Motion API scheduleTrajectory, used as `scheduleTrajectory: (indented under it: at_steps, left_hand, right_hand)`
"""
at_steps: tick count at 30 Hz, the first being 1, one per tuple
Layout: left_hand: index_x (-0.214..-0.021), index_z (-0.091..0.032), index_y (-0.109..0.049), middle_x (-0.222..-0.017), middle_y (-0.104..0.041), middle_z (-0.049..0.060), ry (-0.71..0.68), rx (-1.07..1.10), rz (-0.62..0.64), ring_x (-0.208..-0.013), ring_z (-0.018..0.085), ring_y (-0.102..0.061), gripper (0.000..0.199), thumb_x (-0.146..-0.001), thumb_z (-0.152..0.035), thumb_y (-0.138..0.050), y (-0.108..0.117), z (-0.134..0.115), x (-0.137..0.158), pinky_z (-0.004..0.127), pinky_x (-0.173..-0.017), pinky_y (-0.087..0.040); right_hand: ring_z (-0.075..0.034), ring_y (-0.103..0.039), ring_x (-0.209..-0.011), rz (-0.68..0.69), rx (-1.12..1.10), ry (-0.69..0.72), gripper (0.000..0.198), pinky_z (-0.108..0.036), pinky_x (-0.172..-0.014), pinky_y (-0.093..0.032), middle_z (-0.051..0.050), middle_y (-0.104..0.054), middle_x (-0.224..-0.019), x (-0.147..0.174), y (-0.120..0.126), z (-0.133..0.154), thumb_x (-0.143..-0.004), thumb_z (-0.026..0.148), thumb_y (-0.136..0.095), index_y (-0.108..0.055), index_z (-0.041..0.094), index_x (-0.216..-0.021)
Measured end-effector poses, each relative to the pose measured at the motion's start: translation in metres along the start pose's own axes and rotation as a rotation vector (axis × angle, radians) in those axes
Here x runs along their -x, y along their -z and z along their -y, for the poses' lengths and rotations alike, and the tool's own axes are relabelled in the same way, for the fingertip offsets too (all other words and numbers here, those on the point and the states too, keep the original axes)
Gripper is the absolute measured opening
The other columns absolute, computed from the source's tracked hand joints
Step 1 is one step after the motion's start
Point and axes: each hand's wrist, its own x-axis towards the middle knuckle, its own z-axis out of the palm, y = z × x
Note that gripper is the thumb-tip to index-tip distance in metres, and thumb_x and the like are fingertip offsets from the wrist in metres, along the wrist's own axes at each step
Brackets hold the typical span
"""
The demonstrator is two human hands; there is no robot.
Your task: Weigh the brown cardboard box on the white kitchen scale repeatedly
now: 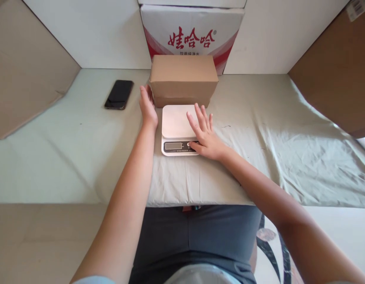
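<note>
Right hand [209, 140]: fingers fanned wide, nothing gripped, thumb tip at the button [189, 144] on the front panel of the kitchen scale [178, 122]. Scale lay flat, right under that hand and reaching out to its left. Looked like a button press. Doing it well called for a short, straight-down push with the thumb alone; the index and middle fingers spread over the platform, contact unclear, and were best kept off it so no load went on. Display [173, 146], left of the thumb, was uncovered, no digits legible; worth checking after the press. Left hand [148, 106]: loosely extended, nothing grasped, alongside the cardboard box [184, 75]; couldn't tell if touching. Box stood just beyond the scale, so any nudge from that hand should have been avoided.
</note>
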Motion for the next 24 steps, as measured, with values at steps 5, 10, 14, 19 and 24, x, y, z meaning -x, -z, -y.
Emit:
scheduleTrajectory:
  at_steps: [5, 10, 14, 19, 24]
  left_hand:
    - [-0.14, -0.023, -0.076, -0.17, -0.072, 0.003, 0.024, -0.053, 0.014, -0.175, 0.026, -0.047, 0.119, -0.089, -0.116, -0.023, -0.005, -0.005, 0.002, 0.049, -0.145, -0.036]
    - [-0.142, -0.022, -0.077, -0.172, -0.07, 0.009, 0.027, 0.039, -0.035, -0.17, 0.029, -0.054, 0.09, -0.107, -0.096, -0.042, -0.006, -0.008, 0.009, 0.049, -0.146, -0.039]
    - [-0.141, -0.022, -0.079, -0.171, -0.07, 0.013, 0.022, 0.058, 0.004, -0.174, 0.033, -0.05, 0.086, -0.106, -0.095, -0.05, -0.007, -0.011, 0.012, 0.046, -0.143, -0.045]
    - [-0.134, -0.023, -0.08, -0.156, -0.08, 0.007, 0.026, 0.076, 0.006, -0.171, 0.032, -0.054, 0.084, -0.104, -0.097, -0.051, -0.016, -0.012, 0.014, 0.048, -0.141, -0.046]
    - [-0.122, -0.024, -0.082, -0.148, -0.084, 0.008, -0.012, 0.04, -0.014, -0.166, 0.034, -0.059, 0.084, -0.104, -0.098, -0.048, -0.021, -0.012, 0.019, 0.048, -0.136, -0.051]
  right_hand:
    - [-0.05, 0.021, -0.188, -0.019, 0.011, -0.084, 0.104, -0.092, -0.137, 0.023, 0.013, 0.007, -0.203, 0.004, -0.008, 0.006, -0.092, 0.037, -0.074, -0.031, 0.053, -0.185]
    - [-0.048, 0.017, -0.189, -0.155, -0.171, -0.127, 0.111, -0.086, -0.146, 0.013, 0.007, 0.003, -0.204, 0.003, -0.003, -0.001, -0.092, 0.06, -0.078, -0.024, 0.046, -0.188]
    - [-0.033, 0.005, -0.192, -0.358, -0.338, -0.135, 0.106, -0.064, -0.157, -0.001, 0.008, -0.012, -0.203, 0.002, 0.01, -0.02, -0.096, 0.079, -0.069, -0.026, 0.046, -0.186]
    - [-0.034, -0.009, -0.192, -0.463, -0.598, -0.335, 0.113, -0.068, -0.157, -0.013, 0.002, -0.021, -0.202, -0.013, 0.007, -0.063, -0.089, 0.086, -0.065, -0.025, 0.041, -0.185]
    - [-0.033, -0.013, -0.192, -0.511, -0.745, -0.487, 0.11, -0.068, -0.157, -0.016, 0.004, -0.029, -0.199, -0.054, 0.015, -0.099, -0.081, 0.083, -0.068, -0.037, 0.04, -0.178]
